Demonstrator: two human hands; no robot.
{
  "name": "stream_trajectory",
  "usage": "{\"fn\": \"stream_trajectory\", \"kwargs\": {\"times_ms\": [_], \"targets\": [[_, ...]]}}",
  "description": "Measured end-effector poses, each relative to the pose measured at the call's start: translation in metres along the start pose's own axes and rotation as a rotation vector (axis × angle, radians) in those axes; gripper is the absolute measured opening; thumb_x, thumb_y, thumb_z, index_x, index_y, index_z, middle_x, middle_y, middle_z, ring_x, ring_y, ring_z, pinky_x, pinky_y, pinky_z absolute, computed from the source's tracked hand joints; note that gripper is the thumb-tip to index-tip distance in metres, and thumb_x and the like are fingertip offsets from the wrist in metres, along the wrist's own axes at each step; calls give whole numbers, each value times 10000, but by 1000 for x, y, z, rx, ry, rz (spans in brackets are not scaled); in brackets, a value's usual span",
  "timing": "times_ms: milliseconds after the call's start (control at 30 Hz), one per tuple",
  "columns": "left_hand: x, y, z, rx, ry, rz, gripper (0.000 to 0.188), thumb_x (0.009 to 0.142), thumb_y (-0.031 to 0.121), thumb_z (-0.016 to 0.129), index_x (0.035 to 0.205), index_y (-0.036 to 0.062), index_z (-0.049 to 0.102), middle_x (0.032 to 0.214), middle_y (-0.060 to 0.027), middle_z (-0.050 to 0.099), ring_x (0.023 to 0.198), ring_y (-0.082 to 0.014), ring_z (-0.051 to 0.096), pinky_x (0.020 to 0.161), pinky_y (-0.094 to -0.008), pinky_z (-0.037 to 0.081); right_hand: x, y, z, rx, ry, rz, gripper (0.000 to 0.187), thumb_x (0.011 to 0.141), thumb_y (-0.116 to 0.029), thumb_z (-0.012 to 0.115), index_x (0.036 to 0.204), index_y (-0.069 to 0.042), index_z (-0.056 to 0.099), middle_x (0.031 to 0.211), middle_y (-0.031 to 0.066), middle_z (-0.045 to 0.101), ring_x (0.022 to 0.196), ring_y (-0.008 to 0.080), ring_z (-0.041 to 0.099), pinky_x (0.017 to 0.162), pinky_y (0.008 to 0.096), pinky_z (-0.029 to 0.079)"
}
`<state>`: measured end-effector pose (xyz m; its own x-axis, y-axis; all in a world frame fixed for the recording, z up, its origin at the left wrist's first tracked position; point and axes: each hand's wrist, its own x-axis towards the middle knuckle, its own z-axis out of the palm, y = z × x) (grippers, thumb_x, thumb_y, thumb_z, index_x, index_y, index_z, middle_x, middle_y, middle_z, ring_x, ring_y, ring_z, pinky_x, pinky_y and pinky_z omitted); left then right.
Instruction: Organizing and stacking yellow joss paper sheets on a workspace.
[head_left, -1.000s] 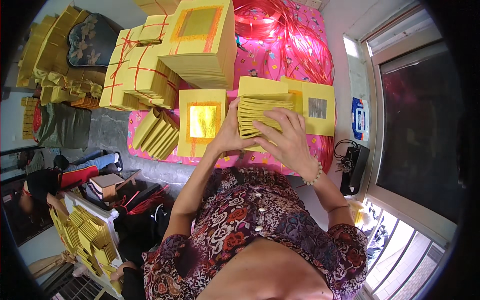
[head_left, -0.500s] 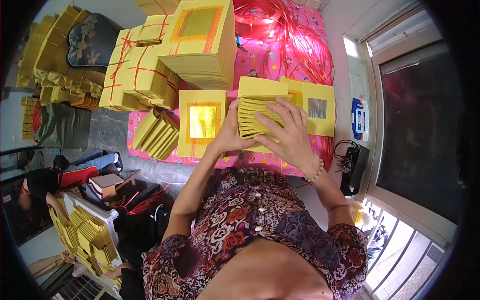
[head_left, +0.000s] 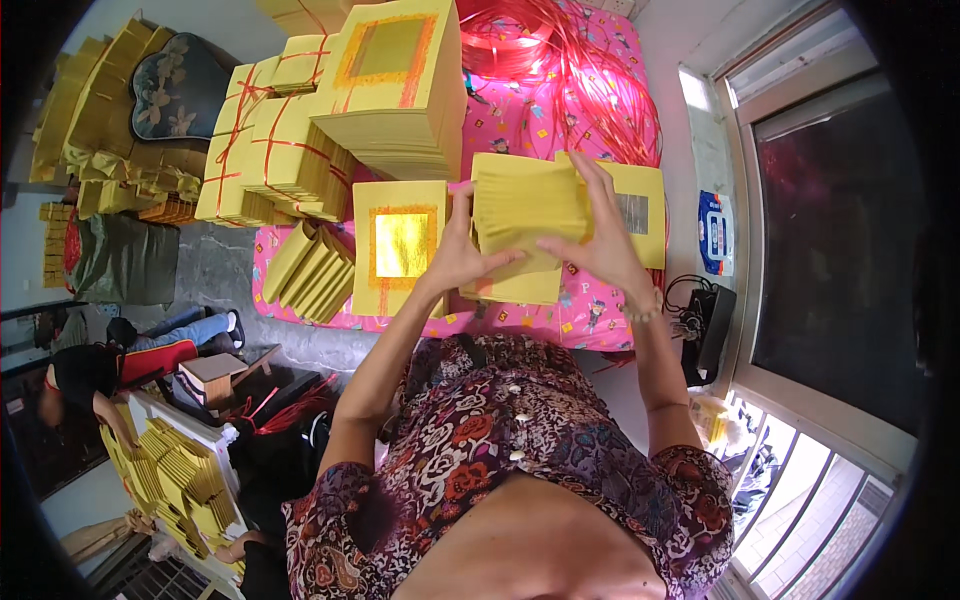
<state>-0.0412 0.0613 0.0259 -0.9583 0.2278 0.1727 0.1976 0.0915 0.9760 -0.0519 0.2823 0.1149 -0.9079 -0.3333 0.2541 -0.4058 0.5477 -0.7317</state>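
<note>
Between my two hands is a stack of folded yellow paper (head_left: 530, 200), its folded edges blurred by motion. My left hand (head_left: 465, 252) presses its left side, fingers up along the edge and thumb across the near corner. On the opposite side my right hand (head_left: 608, 250) grips it, with a beaded bracelet at the wrist. Flat yellow sheets lie under the stack. To the left is a yellow paper pile with a shiny gold square (head_left: 402, 247). Partly behind my right hand lies yellow paper with a silver square (head_left: 634, 213).
Folded yellow paper (head_left: 308, 272) leans at the table's left end. Behind it stand red-tied bundles (head_left: 285, 145) and a tall yellow stack (head_left: 390, 125). Red plastic strapping (head_left: 590, 75) covers the back of the pink tablecloth (head_left: 505, 120). A person (head_left: 85, 375) works at another table, lower left.
Both hands have shifted around the stack. My right hand has moved from its top to its right side. The fanned folds now sit closer together, and the sheets beneath show more.
</note>
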Motion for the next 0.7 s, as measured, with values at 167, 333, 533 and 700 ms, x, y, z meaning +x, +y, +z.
{"fn": "stream_trajectory", "kwargs": {"times_ms": [167,333,533,700], "targets": [[31,19,-12,-167,-5,-271,1040,636,236,922,1399,-6,258,1294,-180,519,1206,-268,533,1048,-400,421,11,35,7,277,1,37,844,808,-163,788,1497,-51,314,1408,139,450,1294,256,468,1078,381,378],[45,15,-26,-428,-202,-593,890,678,226,897,1371,-47,409,1276,-178,590,1176,-247,585,1000,-360,478,8,55,25,338,-132,309,704,878,-231,730,1429,4,360,1310,165,527,1157,256,574,983,389,476],[46,0,-19,-286,-256,-650,925,748,331,841,1431,-41,341,1307,-178,566,1163,-253,590,971,-357,486,-10,83,57,413,-106,451,597,920,-222,679,1386,24,397,1249,181,540,1120,235,591,901,358,527],[51,-3,-16,235,-226,-611,942,763,375,827,1440,-50,327,1304,-186,564,1152,-229,591,962,-345,485,-20,99,77,514,-8,453,570,942,-215,649,1388,27,389,1273,177,530,1121,221,589,912,333,519]]}}
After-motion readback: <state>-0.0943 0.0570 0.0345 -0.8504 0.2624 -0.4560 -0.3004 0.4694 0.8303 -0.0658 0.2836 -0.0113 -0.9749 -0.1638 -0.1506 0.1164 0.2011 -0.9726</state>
